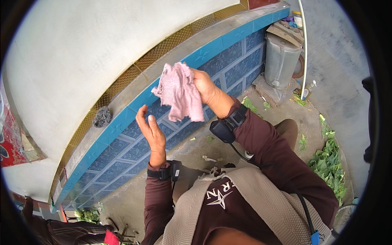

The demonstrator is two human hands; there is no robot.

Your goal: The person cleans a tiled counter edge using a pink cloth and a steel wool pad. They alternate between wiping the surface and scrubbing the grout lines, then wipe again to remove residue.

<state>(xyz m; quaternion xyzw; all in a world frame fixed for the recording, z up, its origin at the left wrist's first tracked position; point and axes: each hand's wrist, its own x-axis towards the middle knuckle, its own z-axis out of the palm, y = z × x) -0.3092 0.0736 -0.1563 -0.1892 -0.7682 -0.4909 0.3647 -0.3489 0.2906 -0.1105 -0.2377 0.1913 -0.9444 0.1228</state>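
A crumpled pink cloth (179,92) hangs from my right hand (205,86), whose fingers are partly hidden behind it. To the left and lower, my left hand (152,130) is raised with its fingers apart and nothing in it. Both hands are in front of a low wall faced with blue tiles (134,156). On the wall's grey ledge (88,130), left of my left hand, lies a dark grey, curly scouring pad (102,117).
A metal container (280,59) topped with boards stands at the upper right, near a pale pole (304,46) and a bottle (310,88). Green leaves (329,168) are heaped on the floor at right. Another person's legs (76,229) show at lower left, near cabbages (87,215).
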